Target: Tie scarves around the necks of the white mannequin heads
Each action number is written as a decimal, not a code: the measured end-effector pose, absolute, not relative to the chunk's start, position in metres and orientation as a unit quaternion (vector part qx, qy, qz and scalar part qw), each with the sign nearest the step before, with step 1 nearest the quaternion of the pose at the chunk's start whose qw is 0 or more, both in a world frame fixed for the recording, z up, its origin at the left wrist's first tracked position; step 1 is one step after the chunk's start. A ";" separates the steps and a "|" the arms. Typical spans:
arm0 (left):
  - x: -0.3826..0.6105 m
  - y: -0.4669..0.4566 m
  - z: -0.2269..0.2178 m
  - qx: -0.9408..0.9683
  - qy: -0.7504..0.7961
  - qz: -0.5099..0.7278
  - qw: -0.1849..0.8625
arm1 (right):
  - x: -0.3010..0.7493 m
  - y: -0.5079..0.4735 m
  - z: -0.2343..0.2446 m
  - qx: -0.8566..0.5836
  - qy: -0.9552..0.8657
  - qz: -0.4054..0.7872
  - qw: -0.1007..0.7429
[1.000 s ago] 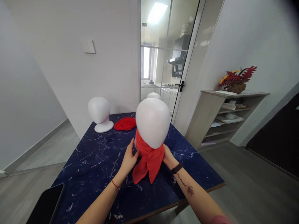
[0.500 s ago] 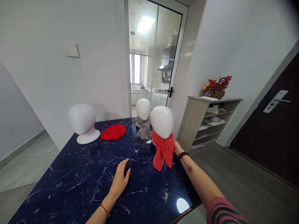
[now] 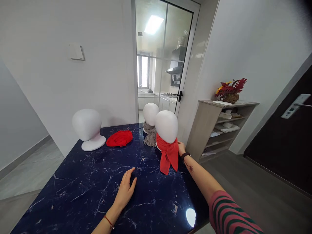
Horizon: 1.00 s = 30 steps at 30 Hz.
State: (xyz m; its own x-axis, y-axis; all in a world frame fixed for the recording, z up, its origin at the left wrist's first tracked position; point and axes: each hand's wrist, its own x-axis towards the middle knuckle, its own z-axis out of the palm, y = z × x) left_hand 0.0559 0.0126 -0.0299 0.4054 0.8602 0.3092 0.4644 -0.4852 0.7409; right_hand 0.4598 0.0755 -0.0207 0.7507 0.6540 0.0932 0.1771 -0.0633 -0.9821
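A white mannequin head [image 3: 166, 126] stands right of the table's middle with a red scarf [image 3: 168, 154] knotted round its neck, two ends hanging down in front. My right hand [image 3: 180, 148] is at the right side of that neck, closed round it from behind; the fingertips are hidden by the scarf. My left hand [image 3: 126, 187] rests palm down on the dark blue marbled tabletop [image 3: 80, 188], fingers stretched out, holding nothing. Just behind the first head stands a second mannequin head [image 3: 151, 114] wearing a grey scarf [image 3: 150, 136].
At the far left of the table stands a bare mannequin head [image 3: 87, 125]. Beside it lies a flat red cloth [image 3: 119, 138]. Past the table are a glass door [image 3: 161, 65], a low shelf unit [image 3: 207, 126] with a flower basket [image 3: 231, 97], and a dark door [image 3: 287, 136].
The mannequin head with the red scarf has shifted slightly left and back, closer to the grey-scarfed one, along with my right hand. My left hand has stayed in place.
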 end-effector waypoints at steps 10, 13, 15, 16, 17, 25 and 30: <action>0.057 0.015 -0.032 0.778 0.424 0.360 0.291 | 0.467 0.071 -0.037 -0.688 -0.277 0.110 0.662; 0.057 0.015 -0.029 0.771 0.422 0.371 0.301 | 0.467 0.065 -0.038 -0.669 -0.256 0.096 0.691; 0.057 0.015 -0.027 0.766 0.417 0.381 0.307 | 0.464 0.056 -0.037 -0.663 -0.229 0.078 0.709; 0.057 0.015 -0.027 0.764 0.415 0.386 0.309 | 0.462 0.050 -0.036 -0.661 -0.215 0.066 0.715; 0.057 0.015 -0.026 0.762 0.412 0.390 0.311 | 0.458 0.043 -0.035 -0.661 -0.201 0.051 0.721; 0.055 0.007 -0.012 0.740 0.380 0.433 0.348 | 0.368 -0.020 -0.015 -0.659 -0.282 -0.069 0.694; 0.054 -0.008 -0.001 0.730 0.379 0.430 0.372 | 0.262 -0.032 -0.015 -0.556 -0.674 0.068 0.481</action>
State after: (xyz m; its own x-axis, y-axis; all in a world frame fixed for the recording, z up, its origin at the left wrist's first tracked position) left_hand 0.0538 -0.0081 -0.0013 0.3435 0.8733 0.3455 0.2344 -0.4359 0.8689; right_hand 0.2624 -0.0324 -0.0151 0.0811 0.8160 0.5723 0.6850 0.3715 -0.6267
